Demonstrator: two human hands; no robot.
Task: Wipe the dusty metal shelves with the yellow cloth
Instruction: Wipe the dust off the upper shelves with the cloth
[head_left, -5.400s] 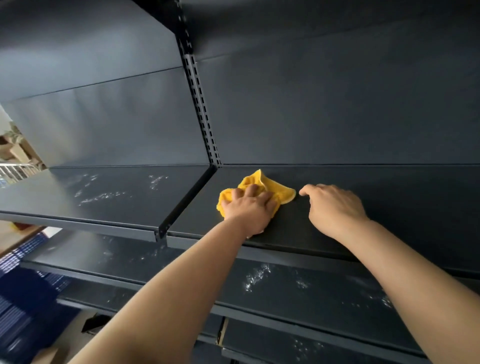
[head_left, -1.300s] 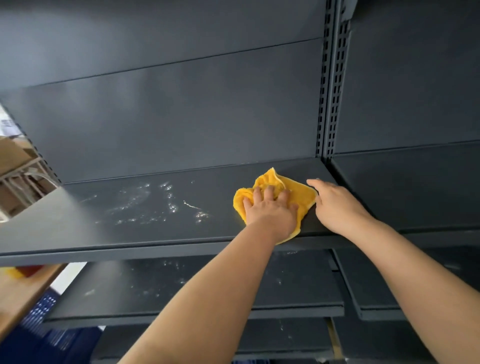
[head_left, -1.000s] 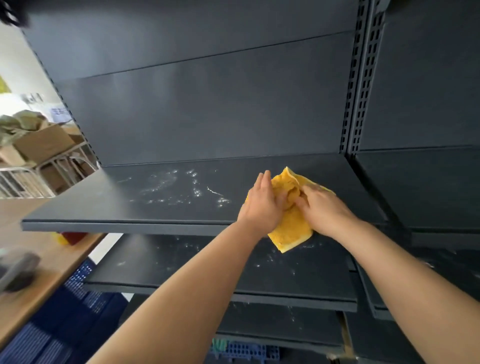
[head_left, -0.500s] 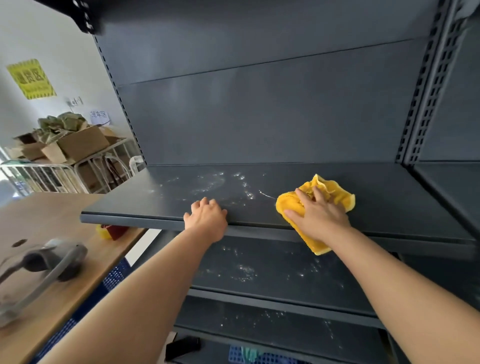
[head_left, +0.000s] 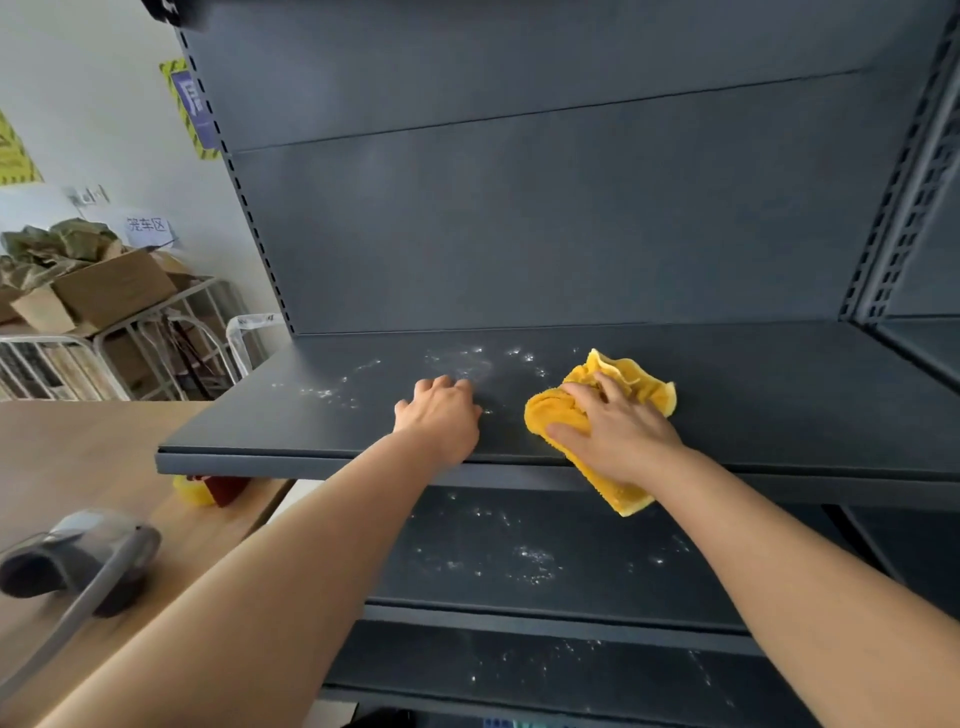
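- Table (head_left: 78, 457), lower left: carries a blurred grey device (head_left: 78, 566). Neither plays a part in this step.
- Lower shelves (head_left: 519, 561): white specks show across them, so they are judged not yet wiped.
- Shelf (head_left: 311, 431): the working level, with both forearms reaching over its front edge.
- Left hand (head_left: 439, 415): rests on the shelf just behind the front edge, fingers loosely bent and holding nothing. It appears to act as a brace.
- Right hand (head_left: 618, 431): lies spread on the cloth (head_left: 550, 410), with palm and fingers pressing it down. It neither pinches nor clasps the cloth.
- Cloth: lies bunched on the shelf, to the right of the left hand and apart from it. One corner hangs over the front edge.
- Dust (head_left: 462, 364): a scattered patch to the left of the cloth, running behind and left of the left hand towards the back panel (head_left: 519, 234).
- Procedure, as judged for the likely next pass, a sweep to the left:
  - Keep the palm flat and the pressure even.
  - Work in overlapping strokes from the back panel to the front edge.
  - Lift the left hand clear first — it sits in the cloth's path.
  - Tuck the hanging corner under, or it may drop dust on the level below.
  - At the shelf's left end, gather the dust into the cloth rather than pushing it off.
- Boxes (head_left: 114, 286): stacked on a rack by the far wall, well apart from the work.
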